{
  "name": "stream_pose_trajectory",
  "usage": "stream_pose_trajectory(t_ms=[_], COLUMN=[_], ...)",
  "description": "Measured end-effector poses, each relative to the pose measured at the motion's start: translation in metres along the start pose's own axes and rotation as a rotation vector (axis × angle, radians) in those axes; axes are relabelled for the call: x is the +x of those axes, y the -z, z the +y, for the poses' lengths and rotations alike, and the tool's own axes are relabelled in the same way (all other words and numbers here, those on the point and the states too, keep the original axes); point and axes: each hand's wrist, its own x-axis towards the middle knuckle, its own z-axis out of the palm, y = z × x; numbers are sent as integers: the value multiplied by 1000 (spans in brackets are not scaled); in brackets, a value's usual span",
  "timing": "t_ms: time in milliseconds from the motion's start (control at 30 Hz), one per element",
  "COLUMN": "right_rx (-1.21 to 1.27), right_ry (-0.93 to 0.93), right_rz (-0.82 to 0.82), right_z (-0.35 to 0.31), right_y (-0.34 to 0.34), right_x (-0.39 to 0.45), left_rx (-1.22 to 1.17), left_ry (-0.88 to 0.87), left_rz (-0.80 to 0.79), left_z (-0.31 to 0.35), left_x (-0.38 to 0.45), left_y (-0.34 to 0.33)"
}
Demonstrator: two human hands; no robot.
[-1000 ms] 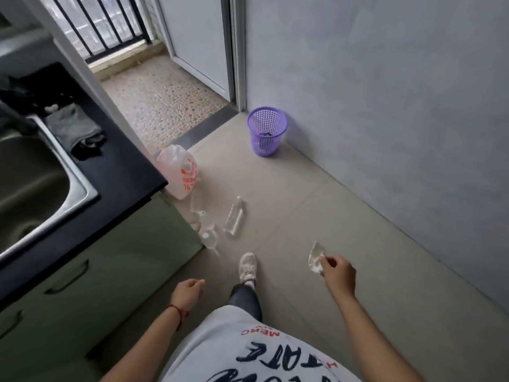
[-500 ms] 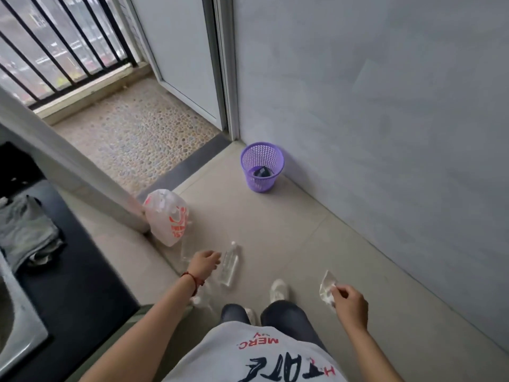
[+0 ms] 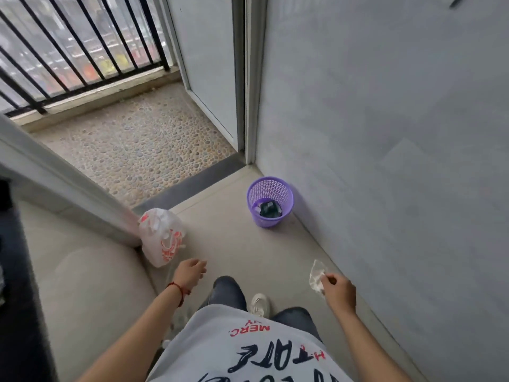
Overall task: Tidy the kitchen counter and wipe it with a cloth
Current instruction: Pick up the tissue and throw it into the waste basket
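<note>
I see a smooth beige tiled floor meeting a plain grey wall on the right. Ahead, an open door leads onto a pebble-surfaced balcony floor bounded by a black metal railing. Daylight enters there.

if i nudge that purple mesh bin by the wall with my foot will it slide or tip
The purple plastic mesh wastebasket probably slides or tips easily: its perforated walls look thin and light, and only a small dark item lies inside. Its base looks narrower than its rim, so a high nudge may topple it. The smooth beige floor tile likely offers little grip.
</note>
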Motion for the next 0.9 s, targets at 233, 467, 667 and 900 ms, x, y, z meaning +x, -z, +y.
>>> stream_pose_trajectory(t_ms=[233, 467, 667, 900], right_rx=[39, 25, 8, -49], right_ry=[101, 75, -29, -111], right_rz=[-2, 0, 13, -24], right_z=[-99, -154, -165, -170], right_y=[-6, -20, -27, -35], right_x=[77, 136, 166, 186], left_rx=[-41, -28, 77, 155], left_ry=[79, 108, 17, -28], left_rz=[34, 14, -97, -132], left_z=[27, 97, 181, 237], left_x=[42, 114, 171, 218], left_y=[3, 17, 18, 5])
